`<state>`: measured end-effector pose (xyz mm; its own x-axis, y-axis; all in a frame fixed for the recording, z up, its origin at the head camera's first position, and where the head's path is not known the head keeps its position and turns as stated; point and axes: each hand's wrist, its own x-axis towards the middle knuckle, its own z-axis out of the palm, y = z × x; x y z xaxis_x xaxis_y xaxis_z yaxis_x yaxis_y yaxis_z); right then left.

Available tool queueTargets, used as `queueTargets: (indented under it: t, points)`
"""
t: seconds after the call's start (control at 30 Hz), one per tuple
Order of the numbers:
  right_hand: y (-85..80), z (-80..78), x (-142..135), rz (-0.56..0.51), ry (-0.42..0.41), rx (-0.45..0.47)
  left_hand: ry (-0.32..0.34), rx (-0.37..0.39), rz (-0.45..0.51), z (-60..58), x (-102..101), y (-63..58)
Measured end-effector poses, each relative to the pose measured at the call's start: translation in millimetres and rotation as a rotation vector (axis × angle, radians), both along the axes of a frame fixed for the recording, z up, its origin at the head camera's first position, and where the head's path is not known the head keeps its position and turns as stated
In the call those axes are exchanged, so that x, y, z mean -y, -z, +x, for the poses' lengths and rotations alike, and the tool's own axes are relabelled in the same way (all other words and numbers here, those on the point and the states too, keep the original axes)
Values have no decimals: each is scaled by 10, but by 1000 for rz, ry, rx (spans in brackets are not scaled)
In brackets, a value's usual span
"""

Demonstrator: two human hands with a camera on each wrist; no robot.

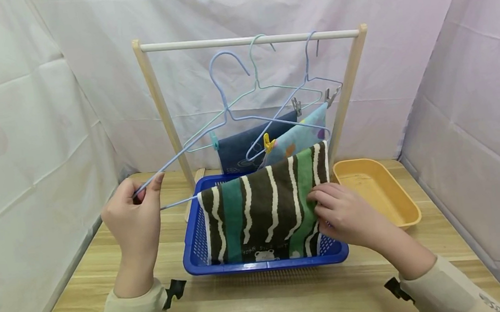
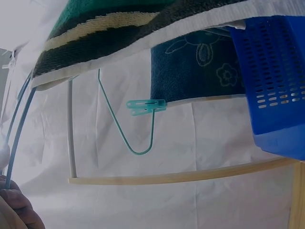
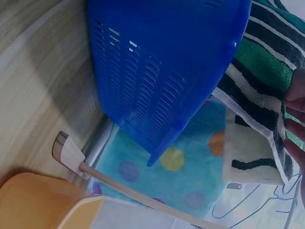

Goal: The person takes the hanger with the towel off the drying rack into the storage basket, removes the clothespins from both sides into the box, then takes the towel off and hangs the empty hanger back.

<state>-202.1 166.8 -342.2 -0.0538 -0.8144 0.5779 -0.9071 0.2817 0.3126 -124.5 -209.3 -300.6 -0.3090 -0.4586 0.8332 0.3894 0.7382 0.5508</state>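
White cloth (image 1: 85, 36) surrounds the wooden table (image 1: 228, 308) in the head view. Across the upper middle, the rail (image 1: 203, 44) bears what looks done: a dark blue towel (image 1: 242, 144) and a dotted light blue towel (image 1: 304, 135), each pegged to its hanger. Left over is the striped towel (image 1: 261, 205), mid-frame over the blue basket (image 1: 267, 265), draped on a blue hanger (image 1: 226, 112) not yet hooked up; no peg shows on it. At left, the left hand (image 1: 134, 212) grips that hanger; at right, the right hand (image 1: 338, 210) pinches the striped towel. Whether more cloth lies in the basket cannot be told.

Left wrist view: fingers close round the wires at lower left; a teal peg (image 2: 145, 106) sits centrally.

Right wrist view: fingers hold the striped towel at the right edge; an orange tray (image 3: 38, 202) fills the lower left.
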Motion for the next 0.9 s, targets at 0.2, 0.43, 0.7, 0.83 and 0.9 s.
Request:
queueTargets:
  t: [0.2, 0.43, 0.7, 0.83, 0.9]
  points:
    - [52, 19, 16, 17, -6, 37, -11, 5, 8, -1, 24, 7]
    - [99, 31, 32, 4, -17, 64, -24, 0, 15, 0, 67, 7]
    - [110, 72, 15, 61, 10, 153, -38, 6, 37, 9, 98, -13]
    - [115, 90, 4, 92, 27, 213, -35, 9, 43, 9, 102, -14]
    - [121, 95, 3, 95, 27, 235, -36, 10, 49, 9, 107, -11]
